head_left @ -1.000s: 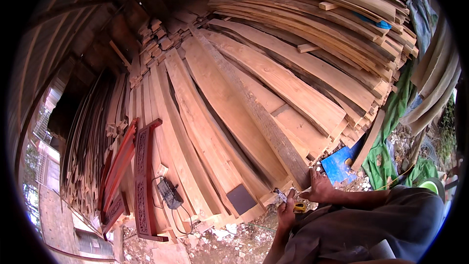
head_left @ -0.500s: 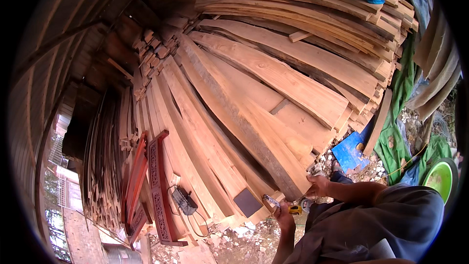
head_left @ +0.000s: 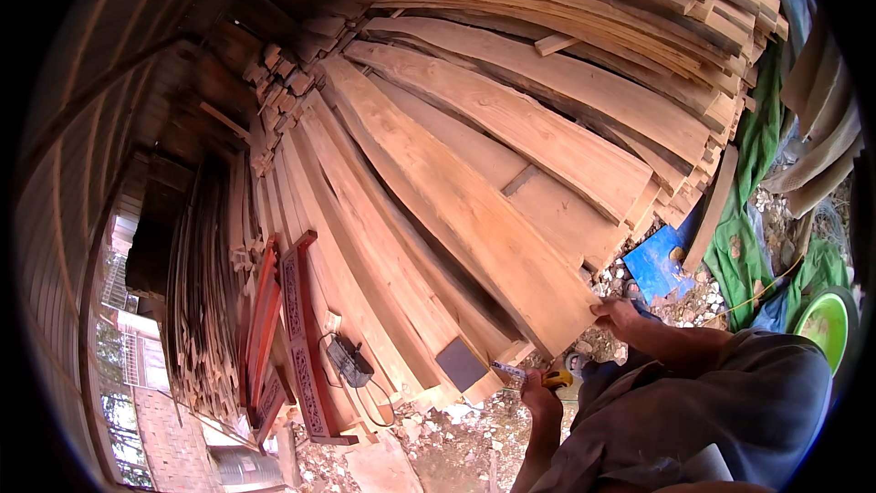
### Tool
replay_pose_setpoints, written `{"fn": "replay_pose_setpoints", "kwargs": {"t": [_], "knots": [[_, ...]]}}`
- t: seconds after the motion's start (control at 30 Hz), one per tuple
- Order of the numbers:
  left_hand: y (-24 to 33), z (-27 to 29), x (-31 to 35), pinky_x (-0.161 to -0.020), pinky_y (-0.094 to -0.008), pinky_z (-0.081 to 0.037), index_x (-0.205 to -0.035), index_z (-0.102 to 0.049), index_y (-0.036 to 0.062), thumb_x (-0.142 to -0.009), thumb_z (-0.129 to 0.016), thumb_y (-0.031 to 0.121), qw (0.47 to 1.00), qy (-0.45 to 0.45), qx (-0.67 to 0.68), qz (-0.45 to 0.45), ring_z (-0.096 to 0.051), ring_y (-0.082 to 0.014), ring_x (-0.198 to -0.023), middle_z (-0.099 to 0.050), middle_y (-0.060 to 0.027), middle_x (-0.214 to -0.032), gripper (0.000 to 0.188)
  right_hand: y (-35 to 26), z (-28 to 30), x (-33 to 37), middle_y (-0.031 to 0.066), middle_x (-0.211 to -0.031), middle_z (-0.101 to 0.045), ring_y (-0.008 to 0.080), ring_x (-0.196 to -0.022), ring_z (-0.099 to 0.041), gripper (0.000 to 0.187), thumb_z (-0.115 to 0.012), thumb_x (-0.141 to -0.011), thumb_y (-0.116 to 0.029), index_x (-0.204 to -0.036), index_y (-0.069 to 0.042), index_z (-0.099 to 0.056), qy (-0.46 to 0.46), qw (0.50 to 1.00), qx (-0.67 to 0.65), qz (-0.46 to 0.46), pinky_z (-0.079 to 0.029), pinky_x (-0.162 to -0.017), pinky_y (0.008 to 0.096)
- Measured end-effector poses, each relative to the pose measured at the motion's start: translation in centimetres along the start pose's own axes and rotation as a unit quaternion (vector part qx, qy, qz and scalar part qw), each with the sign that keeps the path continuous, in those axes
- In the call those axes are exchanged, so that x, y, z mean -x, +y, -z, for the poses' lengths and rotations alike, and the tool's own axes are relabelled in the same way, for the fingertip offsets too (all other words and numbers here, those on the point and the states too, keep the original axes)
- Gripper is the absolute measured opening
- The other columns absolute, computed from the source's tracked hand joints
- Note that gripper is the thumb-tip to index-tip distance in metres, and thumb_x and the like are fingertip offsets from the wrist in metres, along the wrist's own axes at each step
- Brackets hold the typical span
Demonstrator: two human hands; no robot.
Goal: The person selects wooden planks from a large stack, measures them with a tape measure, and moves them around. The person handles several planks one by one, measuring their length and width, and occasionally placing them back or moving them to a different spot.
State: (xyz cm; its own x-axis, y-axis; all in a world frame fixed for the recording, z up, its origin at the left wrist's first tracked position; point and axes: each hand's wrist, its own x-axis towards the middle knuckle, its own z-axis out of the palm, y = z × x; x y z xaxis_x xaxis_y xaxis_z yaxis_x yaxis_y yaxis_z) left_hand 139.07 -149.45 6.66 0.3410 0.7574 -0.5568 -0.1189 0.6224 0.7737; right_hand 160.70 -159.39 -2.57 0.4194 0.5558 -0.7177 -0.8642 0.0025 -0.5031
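While your right hand [head_left: 617,316] grasps the near right-hand corner of a broad wooden plank [head_left: 470,205] with its fingertips, your left hand [head_left: 540,393] is closed around a yellow-and-black tape measure [head_left: 556,380], just off the plank's near end. A short pale strip [head_left: 509,370] juts out to the left from your left hand, close to a dark square plate [head_left: 463,364] resting on the boards. The plank lies broad face up on top of the spread layer of boards, its far end toward the pile of short wood blocks [head_left: 278,91] at the back and its near end between your two hands.

Left of the plate you have a black box with a looped cable [head_left: 348,361], and beside that a dark red carved rail [head_left: 307,347] next to a brighter red wooden piece [head_left: 259,329]. Thin dark slats [head_left: 194,301] are stacked farther left. To your right, a blue sheet [head_left: 659,265] lies on the stony ground near the green tarpaulin [head_left: 741,219], with a bright green round basin [head_left: 823,329] closer to your body. A tall stack of planks [head_left: 557,14] fills the upper right.
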Motion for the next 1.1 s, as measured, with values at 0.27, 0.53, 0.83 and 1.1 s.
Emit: {"fn": "replay_pose_setpoints", "kwargs": {"t": [0.27, 0.53, 0.83, 1.1], "knots": [[3.7, -2.0, 2.7, -0.078, -0.0301, -0.051, -0.125, -0.059, -0.0071, -0.105, -0.036, 0.037, 0.962, -0.129, -0.239, 0.013, -0.063, -0.0177, -0.091, -0.067, -0.0126, -0.108, 0.053, -2.8, 4.6, 4.6, 0.0068, -0.092, -0.068, 0.0157, -0.085, -0.062, 0.007, -0.068, -0.077, 0.001, -0.083, -0.002, -0.067, 0.119, 0.938, 0.235, 0.226, -0.051, -0.074, 0.03], [2.8, -5.3, 1.0, -0.091, -0.0266, -0.046, -0.146, -0.037, -0.0009, -0.105, -0.042, 0.034, 0.929, -0.327, -0.167, -0.037, -0.057, -0.0148, -0.106, -0.061, -0.012, -0.12, 0.054, -3.3, -7.2, 12.2, 0.0119, -0.115, -0.064, 0.0218, -0.106, -0.061, 0.052, -0.062, -0.093, -0.008, -0.14, 0.001, -0.042, -0.235, 0.96, 0.134, 0.07, -0.049, -0.093, 0.0348], [1.9, 0.0, 1.9, -0.104, -0.0341, -0.039, -0.147, -0.036, -0.0012, -0.104, -0.043, 0.036, 0.947, -0.289, -0.131, -0.047, -0.053, -0.0236, -0.121, -0.052, -0.0154, -0.136, 0.057, 0.5, -8.1, 14.5, 0.0123, -0.095, -0.066, 0.0199, -0.092, -0.062, 0.021, -0.062, -0.091, -0.019, -0.102, -0.001, -0.066, -0.274, 0.839, 0.466, 0.066, -0.048, -0.084, 0.0335], [13.0, 9.9, -1.9, -0.104, -0.0469, -0.043, -0.111, -0.054, -0.0055, -0.101, -0.045, 0.045, 0.98, -0.068, 0.078, -0.17, -0.053, -0.0363, -0.124, -0.055, -0.0227, -0.132, 0.053, 0.6, 7.4, 11.2, 0.0162, -0.088, -0.069, 0.0293, -0.082, -0.068, 0.015, -0.061, -0.088, -0.014, -0.079, -0.002, -0.065, -0.401, 0.677, 0.521, 0.33, -0.054, -0.073, 0.036]]}}
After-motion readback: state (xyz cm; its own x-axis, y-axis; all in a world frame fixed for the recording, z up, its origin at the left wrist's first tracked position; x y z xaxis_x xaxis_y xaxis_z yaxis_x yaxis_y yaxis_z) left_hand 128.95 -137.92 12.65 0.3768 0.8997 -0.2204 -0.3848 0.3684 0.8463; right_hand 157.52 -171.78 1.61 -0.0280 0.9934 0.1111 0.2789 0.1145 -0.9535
